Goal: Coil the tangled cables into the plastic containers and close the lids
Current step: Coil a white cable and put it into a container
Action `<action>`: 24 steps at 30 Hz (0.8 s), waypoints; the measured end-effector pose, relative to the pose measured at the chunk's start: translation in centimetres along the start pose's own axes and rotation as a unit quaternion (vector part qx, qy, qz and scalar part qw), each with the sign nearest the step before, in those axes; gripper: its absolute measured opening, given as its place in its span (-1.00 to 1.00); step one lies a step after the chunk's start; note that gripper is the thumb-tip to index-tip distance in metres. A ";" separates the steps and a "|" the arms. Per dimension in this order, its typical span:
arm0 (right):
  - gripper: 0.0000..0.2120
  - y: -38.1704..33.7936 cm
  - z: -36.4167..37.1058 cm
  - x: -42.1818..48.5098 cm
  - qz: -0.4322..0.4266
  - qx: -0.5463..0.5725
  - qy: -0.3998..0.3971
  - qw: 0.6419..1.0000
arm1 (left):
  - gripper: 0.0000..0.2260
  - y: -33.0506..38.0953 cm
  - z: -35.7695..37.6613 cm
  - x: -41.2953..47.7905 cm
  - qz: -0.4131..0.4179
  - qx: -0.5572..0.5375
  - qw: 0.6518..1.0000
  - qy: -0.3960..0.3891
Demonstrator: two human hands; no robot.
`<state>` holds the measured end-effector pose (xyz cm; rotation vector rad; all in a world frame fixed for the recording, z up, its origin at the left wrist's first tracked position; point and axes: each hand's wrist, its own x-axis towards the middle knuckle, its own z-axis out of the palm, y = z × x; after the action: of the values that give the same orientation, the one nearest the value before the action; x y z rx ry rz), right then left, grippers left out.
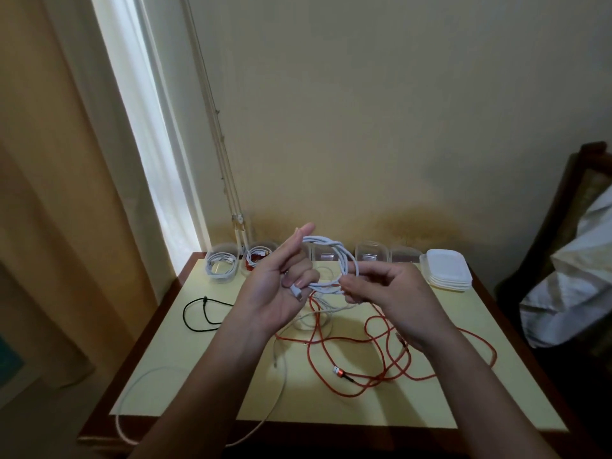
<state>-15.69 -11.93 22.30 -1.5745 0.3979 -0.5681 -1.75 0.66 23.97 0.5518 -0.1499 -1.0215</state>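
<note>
While both hands hover above the worktop [205,369], I see my left hand [271,293] and right hand [387,293] gripping a white cable coil [334,260]. Orange cable [381,369] sprawls mid-worktop; containers [222,261] line the far edge.

Dim, warm room here, and the only strong light is daylight from the window strip [145,134] at upper left, blown out to plain white. It falls across the bench [470,329], and the forearms throw soft shadows onto its pale top. The whole picture is soft and a little grainy. Wide-angle bending curves the curtain [49,193] and the bench edges; the right-hand corner sinks into murk.
</note>
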 end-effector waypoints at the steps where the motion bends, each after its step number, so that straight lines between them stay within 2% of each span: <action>1: -0.79 -0.1 -0.2 -0.1 -0.023 -0.036 -0.006 0.999 | -0.71 0.1 0.2 0.0 -0.002 -0.012 1.000 -0.003; 3: -0.76 -0.1 -0.5 -0.2 -0.057 -0.096 -0.018 0.994 | -0.73 0.2 0.4 0.0 -0.012 -0.035 0.999 -0.019; 6: -0.70 -0.1 -1.1 -0.1 -0.093 -0.160 0.019 0.983 | -0.65 -0.2 0.8 -0.1 -0.032 -0.078 0.994 -0.076; 8: -0.69 -0.1 -1.0 -0.2 -0.118 -0.163 0.035 0.979 | -0.71 -0.7 1.3 -0.4 -0.032 -0.119 0.988 -0.094; 10: -0.70 -0.1 -0.6 -0.2 -0.103 -0.068 0.045 0.991 | -0.82 -1.2 1.6 -0.5 -0.028 -0.160 0.983 -0.082; 13: -0.71 0.0 -0.2 -0.3 -0.039 0.134 0.048 0.989 | -0.79 -1.6 1.7 -0.5 -0.044 -0.200 0.976 -0.073; 15: -0.72 0.5 0.1 -0.4 -0.021 0.155 0.055 0.986 | -0.79 -1.9 1.5 -0.1 -0.048 -0.204 0.976 -0.057; 20: -0.68 2.6 1.2 0.4 0.015 0.126 0.114 0.985 | -0.81 -2.4 0.9 1.3 -0.017 -0.133 0.991 -0.004; 24: -0.67 3.6 1.9 0.6 0.052 0.143 0.115 0.982 | -0.84 -3.4 -0.3 2.7 0.028 -0.036 0.996 0.073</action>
<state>-13.81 -11.06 18.76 -1.2097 0.5433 -0.6970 -2.77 -2.87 21.63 0.5508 0.0008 -0.9261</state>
